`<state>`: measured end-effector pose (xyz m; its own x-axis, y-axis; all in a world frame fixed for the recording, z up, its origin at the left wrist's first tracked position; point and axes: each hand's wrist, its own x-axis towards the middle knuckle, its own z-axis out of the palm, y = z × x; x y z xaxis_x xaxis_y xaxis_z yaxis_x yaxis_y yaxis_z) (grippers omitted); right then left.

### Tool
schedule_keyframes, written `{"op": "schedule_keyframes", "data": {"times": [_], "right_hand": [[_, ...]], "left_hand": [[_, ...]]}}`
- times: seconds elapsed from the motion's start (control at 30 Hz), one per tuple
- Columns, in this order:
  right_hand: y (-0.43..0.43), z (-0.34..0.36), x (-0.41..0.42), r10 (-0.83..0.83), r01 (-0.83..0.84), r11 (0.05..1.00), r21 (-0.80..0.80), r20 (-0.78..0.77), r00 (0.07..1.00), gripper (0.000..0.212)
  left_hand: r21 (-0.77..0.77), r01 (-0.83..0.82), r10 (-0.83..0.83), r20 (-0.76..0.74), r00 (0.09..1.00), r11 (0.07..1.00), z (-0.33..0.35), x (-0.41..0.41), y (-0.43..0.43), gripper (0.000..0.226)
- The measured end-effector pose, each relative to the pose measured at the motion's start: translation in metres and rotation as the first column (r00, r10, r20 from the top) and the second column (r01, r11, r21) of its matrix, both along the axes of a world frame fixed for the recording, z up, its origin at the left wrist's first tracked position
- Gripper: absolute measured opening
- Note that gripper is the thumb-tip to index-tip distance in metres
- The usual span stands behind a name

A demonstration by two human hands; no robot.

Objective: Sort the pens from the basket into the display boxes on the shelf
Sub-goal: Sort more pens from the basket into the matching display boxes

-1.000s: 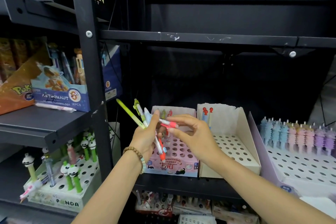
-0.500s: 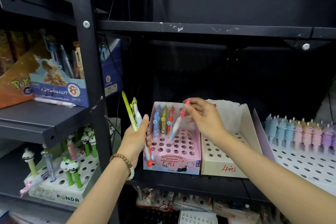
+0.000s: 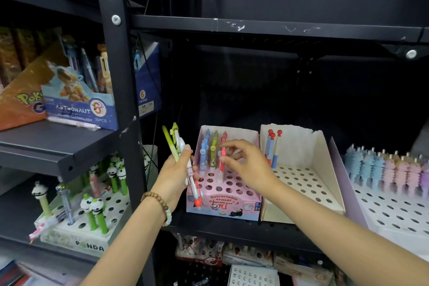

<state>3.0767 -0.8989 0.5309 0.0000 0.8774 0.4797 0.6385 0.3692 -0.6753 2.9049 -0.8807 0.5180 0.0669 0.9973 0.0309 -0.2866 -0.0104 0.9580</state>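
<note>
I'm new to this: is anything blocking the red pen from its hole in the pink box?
Nothing visible. The red pen, its top pinched by the right hand, already stands in a pink box hole.

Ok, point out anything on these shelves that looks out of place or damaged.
A pink-and-white pen lies tilted over the panda box's front corner instead of standing in a hole. Another pen lies loose before the Astronaut box. The cream box's top edge looks torn.
</note>
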Motion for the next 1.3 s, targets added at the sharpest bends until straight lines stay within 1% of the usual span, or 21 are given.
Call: {"op": "schedule_keyframes", "data": {"times": [0.13,0.17,0.23,0.27,0.33,0.4,0.43,0.5,0.57,0.63,0.7,0.77,0.8,0.87,0.9,0.97,1.03,1.1,1.17,1.27,1.3], "right_hand": [[-0.010,-0.007,-0.002,-0.038,0.036,0.999,0.039,0.054,0.998,0.039],[-0.014,-0.006,-0.003,-0.042,0.040,0.998,0.053,0.024,0.999,0.038],[-0.025,-0.001,-0.006,-0.012,0.020,0.998,0.062,-0.127,0.992,0.029],[-0.032,0.001,-0.008,0.019,-0.013,0.999,0.031,-0.210,0.978,0.023],[-0.047,0.005,-0.012,0.099,-0.148,0.981,-0.125,-0.334,0.937,0.013],[-0.060,0.005,-0.016,0.147,-0.284,0.913,-0.291,-0.414,0.898,0.018],[-0.064,0.005,-0.016,0.149,-0.330,0.883,-0.332,-0.469,0.871,0.020],[-0.069,0.005,-0.015,0.097,-0.379,0.857,-0.349,-0.613,0.784,0.023],[-0.071,0.007,-0.009,0.015,-0.372,0.865,-0.337,-0.723,0.690,0.029],[-0.071,0.012,0.000,-0.054,-0.315,0.891,-0.328,-0.765,0.642,0.037],[-0.068,0.020,0.010,-0.078,-0.251,0.923,-0.291,-0.782,0.618,0.041],[-0.064,0.028,0.020,-0.062,-0.195,0.954,-0.227,-0.786,0.615,0.039],[-0.061,0.032,0.023,-0.043,-0.166,0.967,-0.192,-0.768,0.639,0.033],[-0.055,0.036,0.027,0.005,-0.107,0.988,-0.111,-0.670,0.742,0.018],[-0.051,0.038,0.027,0.020,-0.078,0.994,-0.073,-0.594,0.804,0.015],[-0.043,0.038,0.025,0.020,-0.030,0.999,-0.016,-0.442,0.897,0.018],[-0.035,0.037,0.022,0.031,-0.030,1.000,0.010,-0.344,0.938,0.023],[-0.029,0.034,0.018,0.053,-0.052,0.999,0.012,-0.282,0.958,0.025],[-0.025,0.033,0.014,0.058,-0.051,0.998,0.032,-0.268,0.962,0.027],[-0.020,0.035,0.013,0.058,-0.018,0.994,0.112,-0.368,0.928,0.028],[-0.018,0.036,0.013,0.056,-0.008,0.992,0.127,-0.378,0.924,0.028]], "left_hand": [[0.033,0.063,-0.065,0.073,0.995,0.997,0.004,0.000,-0.005,0.023],[0.043,0.071,-0.075,0.107,0.991,0.997,0.006,0.000,-0.006,0.023],[0.073,0.076,-0.090,0.209,0.974,0.994,0.010,0.002,-0.009,0.025],[0.089,0.078,-0.099,0.261,0.960,0.993,0.013,0.004,-0.011,0.025],[0.108,0.081,-0.114,0.347,0.931,0.991,0.018,0.010,-0.014,0.023],[0.121,0.075,-0.116,0.385,0.915,0.990,0.021,0.019,-0.017,0.016],[0.130,0.070,-0.116,0.389,0.914,0.989,0.022,0.023,-0.018,0.013],[0.152,0.075,-0.127,0.373,0.919,0.986,0.023,0.030,-0.020,0.014],[0.177,0.090,-0.139,0.289,0.947,0.980,0.024,0.034,-0.022,0.019],[0.172,0.100,-0.134,0.199,0.971,0.980,0.024,0.033,-0.022,0.022],[0.156,0.108,-0.123,0.088,0.989,0.982,0.021,0.028,-0.023,0.020],[0.169,0.114,-0.101,-0.084,0.991,0.979,0.016,0.020,-0.026,0.022],[0.180,0.120,-0.093,-0.151,0.984,0.976,0.013,0.015,-0.026,0.024],[0.204,0.122,-0.075,-0.222,0.972,0.971,0.007,0.005,-0.026,0.026],[0.217,0.113,-0.059,-0.242,0.969,0.970,0.005,0.001,-0.026,0.024],[0.230,0.094,-0.034,-0.252,0.967,0.969,0.003,-0.007,-0.027,0.022],[0.234,0.094,-0.035,-0.248,0.968,0.968,0.000,-0.012,-0.029,0.020],[0.238,0.093,-0.032,-0.247,0.969,0.967,-0.002,-0.016,-0.031,0.022],[0.238,0.091,-0.034,-0.234,0.972,0.967,-0.003,-0.018,-0.032,0.025],[0.227,0.091,-0.043,-0.206,0.978,0.970,-0.004,-0.021,-0.033,0.023],[0.224,0.089,-0.044,-0.198,0.979,0.971,-0.004,-0.021,-0.033,0.022]]}}
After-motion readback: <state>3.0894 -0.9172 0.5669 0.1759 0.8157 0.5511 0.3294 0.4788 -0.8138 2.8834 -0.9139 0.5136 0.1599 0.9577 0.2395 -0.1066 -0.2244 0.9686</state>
